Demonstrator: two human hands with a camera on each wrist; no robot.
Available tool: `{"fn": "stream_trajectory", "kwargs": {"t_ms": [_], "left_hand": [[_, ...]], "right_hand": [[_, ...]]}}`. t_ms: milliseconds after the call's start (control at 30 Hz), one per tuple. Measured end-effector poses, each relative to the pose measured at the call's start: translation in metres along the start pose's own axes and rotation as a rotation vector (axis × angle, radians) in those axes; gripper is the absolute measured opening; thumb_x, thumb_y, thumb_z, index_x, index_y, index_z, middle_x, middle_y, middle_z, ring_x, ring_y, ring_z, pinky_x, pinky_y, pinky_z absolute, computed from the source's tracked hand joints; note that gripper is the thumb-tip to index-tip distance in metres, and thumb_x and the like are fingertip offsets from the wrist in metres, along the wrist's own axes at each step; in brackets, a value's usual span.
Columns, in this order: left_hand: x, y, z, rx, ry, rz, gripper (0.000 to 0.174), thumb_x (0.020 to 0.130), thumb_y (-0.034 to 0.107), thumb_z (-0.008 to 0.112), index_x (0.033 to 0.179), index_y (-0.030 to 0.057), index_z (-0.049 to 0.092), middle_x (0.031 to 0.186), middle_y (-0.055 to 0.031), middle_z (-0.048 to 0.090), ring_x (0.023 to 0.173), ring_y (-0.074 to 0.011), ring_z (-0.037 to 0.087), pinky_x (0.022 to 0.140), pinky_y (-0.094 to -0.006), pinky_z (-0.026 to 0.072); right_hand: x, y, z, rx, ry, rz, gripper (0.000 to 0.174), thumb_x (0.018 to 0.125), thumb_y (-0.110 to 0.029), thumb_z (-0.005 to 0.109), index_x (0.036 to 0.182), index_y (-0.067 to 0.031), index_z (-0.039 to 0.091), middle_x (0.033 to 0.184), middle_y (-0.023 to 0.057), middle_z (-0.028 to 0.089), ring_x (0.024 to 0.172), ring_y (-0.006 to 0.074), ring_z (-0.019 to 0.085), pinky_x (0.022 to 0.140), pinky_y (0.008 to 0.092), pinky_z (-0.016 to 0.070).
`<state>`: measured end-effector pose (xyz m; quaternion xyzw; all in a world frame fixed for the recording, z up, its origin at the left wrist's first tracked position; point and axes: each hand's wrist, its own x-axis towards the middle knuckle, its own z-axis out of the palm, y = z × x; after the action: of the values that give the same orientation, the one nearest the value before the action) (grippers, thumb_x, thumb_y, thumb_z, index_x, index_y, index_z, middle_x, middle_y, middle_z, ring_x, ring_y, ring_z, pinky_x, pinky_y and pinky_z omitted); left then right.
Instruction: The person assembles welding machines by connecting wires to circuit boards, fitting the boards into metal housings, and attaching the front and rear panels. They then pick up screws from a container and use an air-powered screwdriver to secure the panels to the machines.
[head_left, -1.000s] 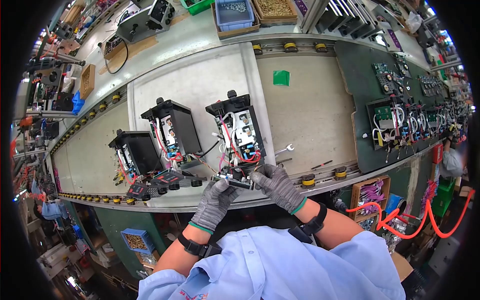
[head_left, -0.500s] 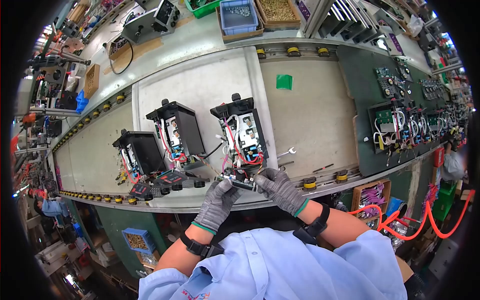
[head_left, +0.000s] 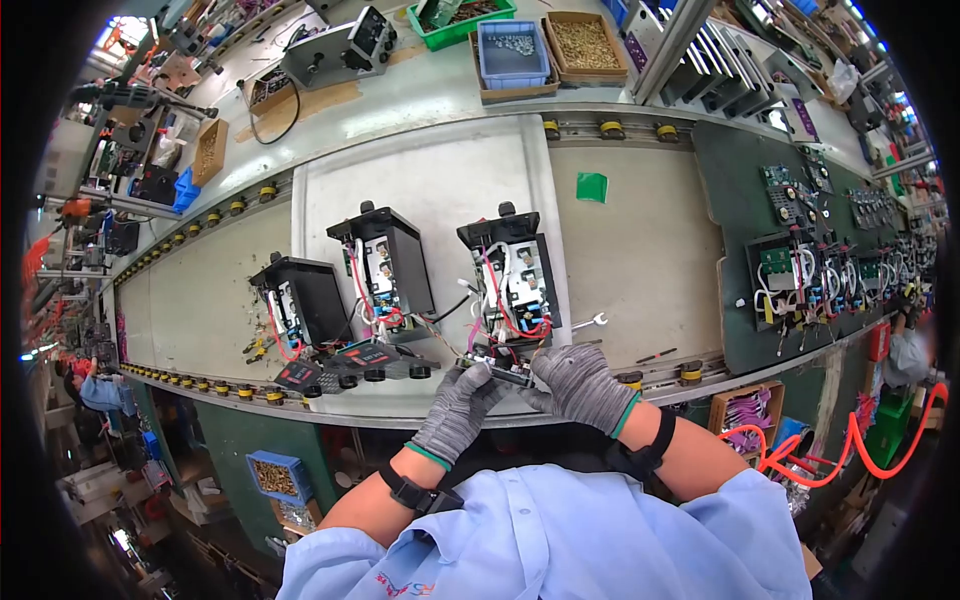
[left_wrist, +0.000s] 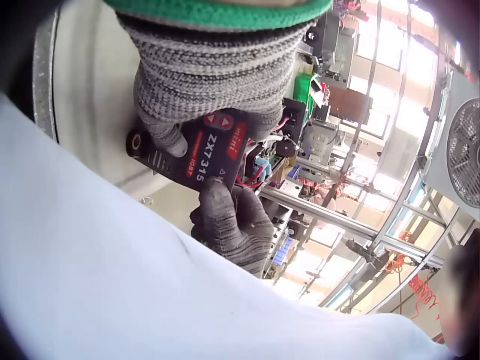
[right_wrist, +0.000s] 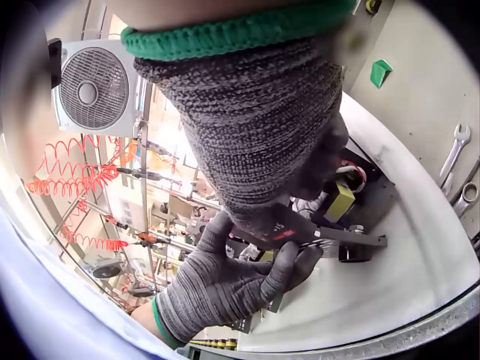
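Both hands wear grey knit gloves with green cuffs. My left hand (head_left: 460,410) grips one end of a black front panel (left_wrist: 191,154) printed "ZX7 315", its thumb and fingers on either side. At the other end my right hand (head_left: 585,385) pinches the panel's edge, fingertips (left_wrist: 215,191) against it in the left wrist view. Red, white and purple wires run from the panel's back to an open black machine housing (head_left: 512,275) just beyond. In the right wrist view most of the right fingers are hidden behind the glove's back.
Two similar housings (head_left: 392,265) (head_left: 303,300) stand to the left, their panels (head_left: 365,357) hanging in front. A wrench (head_left: 592,321) lies at right. Rollers (head_left: 690,372) line the conveyor's edges; a green board (head_left: 745,230) carries further units. Parts bins (head_left: 515,55) stand at the back.
The head view has shifted, so the scene sits further right and lower. My right hand has turned at the panel's end, its thumb now lower; the left keeps its grip.
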<state>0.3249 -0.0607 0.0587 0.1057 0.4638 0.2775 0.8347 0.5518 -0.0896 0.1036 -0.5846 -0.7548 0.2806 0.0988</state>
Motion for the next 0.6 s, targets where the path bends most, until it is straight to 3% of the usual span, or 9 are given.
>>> {"fn": "stream_trajectory", "kwargs": {"t_ms": [67, 200, 267, 333, 367, 400, 467, 533, 600], "left_hand": [[0.004, -0.004, -0.005, -0.008, -0.005, -0.008, 0.047, 0.088, 0.032, 0.078, 0.124, 0.0057, 0.062, 0.119, -0.0093, 0.068, 0.113, -0.0247, 0.065, 0.105, -0.0438, 0.0522], [-0.003, 0.01, 0.002, 0.034, -0.058, -0.052, 0.05, 0.087, 0.032, 0.078, 0.125, 0.0048, 0.059, 0.117, -0.011, 0.069, 0.11, -0.0261, 0.066, 0.103, -0.0454, 0.0526], [-0.004, 0.024, -0.011, 0.095, -0.088, -0.101, 0.056, 0.084, 0.04, 0.081, 0.125, 0.0083, 0.059, 0.124, -0.0123, 0.063, 0.112, -0.029, 0.064, 0.099, -0.0493, 0.0541], [-0.007, 0.039, -0.017, 0.206, -0.005, -0.249, 0.069, 0.083, 0.045, 0.08, 0.134, 0.0109, 0.048, 0.125, -0.0109, 0.053, 0.099, -0.0272, 0.062, 0.09, -0.0483, 0.0566], [-0.004, 0.045, -0.015, 0.193, -0.015, -0.233, 0.069, 0.083, 0.045, 0.08, 0.134, 0.0109, 0.048, 0.125, -0.0109, 0.053, 0.099, -0.0272, 0.062, 0.09, -0.0483, 0.0566], [0.0, 0.053, -0.011, 0.256, -0.048, -0.244, 0.071, 0.083, 0.048, 0.08, 0.134, 0.0113, 0.048, 0.125, -0.0109, 0.051, 0.099, -0.0276, 0.061, 0.086, -0.0481, 0.0574], [0.002, 0.062, -0.008, 0.382, -0.104, -0.267, 0.075, 0.081, 0.054, 0.079, 0.135, 0.0121, 0.048, 0.125, -0.0107, 0.047, 0.099, -0.0284, 0.059, 0.079, -0.0477, 0.0591], [0.013, 0.057, -0.013, 0.371, -0.112, -0.266, 0.068, 0.084, 0.049, 0.078, 0.134, 0.0128, 0.05, 0.123, -0.0088, 0.053, 0.096, -0.0241, 0.061, 0.078, -0.0449, 0.0593], [0.021, 0.046, -0.023, 0.284, -0.204, -0.281, 0.066, 0.085, 0.042, 0.079, 0.136, 0.0149, 0.048, 0.117, -0.0064, 0.058, 0.102, -0.0264, 0.064, 0.084, -0.0505, 0.0591]], "right_hand": [[0.002, 0.007, 0.007, 0.0, 0.039, -0.111, 0.031, 0.079, -0.036, 0.078, 0.085, -0.0096, 0.062, 0.073, 0.0123, 0.065, 0.066, 0.0329, 0.067, 0.061, 0.0457, 0.0534], [0.001, -0.004, 0.004, -0.041, 0.046, -0.039, 0.032, 0.081, -0.038, 0.075, 0.083, -0.0097, 0.061, 0.07, 0.0116, 0.064, 0.068, 0.0319, 0.068, 0.062, 0.045, 0.0532], [0.0, -0.011, -0.019, -0.038, -0.017, 0.011, 0.031, 0.083, -0.039, 0.073, 0.09, -0.0094, 0.066, 0.075, 0.0116, 0.068, 0.074, 0.0318, 0.07, 0.067, 0.0435, 0.0551], [0.001, -0.013, -0.049, 0.017, -0.218, 0.131, 0.031, 0.084, -0.038, 0.073, 0.098, -0.0107, 0.071, 0.083, 0.0108, 0.072, 0.082, 0.0315, 0.071, 0.073, 0.0421, 0.0564], [0.0, 0.005, -0.039, 0.124, -0.037, 0.14, 0.037, 0.084, -0.04, 0.076, 0.103, -0.0085, 0.073, 0.084, 0.0125, 0.074, 0.079, 0.031, 0.072, 0.072, 0.0404, 0.0567], [0.009, -0.001, -0.065, 0.122, -0.083, 0.298, 0.036, 0.086, -0.039, 0.074, 0.103, -0.0068, 0.072, 0.087, 0.0137, 0.075, 0.081, 0.0308, 0.073, 0.076, 0.0393, 0.0572], [0.021, 0.014, -0.069, 0.134, 0.146, 0.351, 0.035, 0.091, -0.038, 0.07, 0.102, -0.0055, 0.072, 0.087, 0.0155, 0.074, 0.081, 0.0314, 0.073, 0.08, 0.04, 0.0565], [0.044, 0.027, -0.07, 0.093, 0.144, 0.376, 0.037, 0.093, -0.042, 0.065, 0.105, -0.0074, 0.071, 0.089, 0.0163, 0.074, 0.086, 0.0345, 0.071, 0.085, 0.0437, 0.0543], [0.066, 0.037, -0.067, 0.057, 0.139, 0.408, 0.04, 0.096, -0.046, 0.06, 0.107, -0.0093, 0.07, 0.091, 0.0172, 0.073, 0.091, 0.0376, 0.07, 0.091, 0.0473, 0.0521]]}}
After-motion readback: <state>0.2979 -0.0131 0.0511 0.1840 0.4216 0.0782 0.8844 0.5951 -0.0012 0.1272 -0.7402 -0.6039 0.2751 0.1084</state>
